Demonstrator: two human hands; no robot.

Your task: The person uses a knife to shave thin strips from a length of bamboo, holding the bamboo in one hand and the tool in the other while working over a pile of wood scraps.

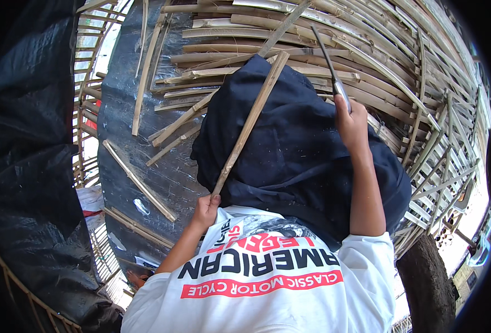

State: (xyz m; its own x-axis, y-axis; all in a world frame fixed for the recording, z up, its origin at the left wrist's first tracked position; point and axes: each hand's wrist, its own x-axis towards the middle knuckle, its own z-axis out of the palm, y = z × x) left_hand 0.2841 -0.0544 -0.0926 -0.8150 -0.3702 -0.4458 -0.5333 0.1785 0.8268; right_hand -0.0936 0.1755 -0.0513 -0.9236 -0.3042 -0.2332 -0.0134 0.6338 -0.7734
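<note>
My left hand [205, 211] is closed round the lower end of a split bamboo strip [251, 121]. The strip slants up and away to the right, across the dark cloth [289, 147] over my lap. On the right, my right hand [352, 125] grips a long, narrow knife [331, 67] by its handle, which the fingers mostly hide. Its thin dark blade points up and slightly left, over the bamboo pile and apart from the strip.
Many split bamboo lengths [217, 49] are piled ahead and to the right. Loose strips [140, 180] lie on the dark sheet [120, 119] at left. A bamboo lattice [442, 166] stands at right, near a dark post [427, 283]. Black sheeting [26, 139] hangs far left.
</note>
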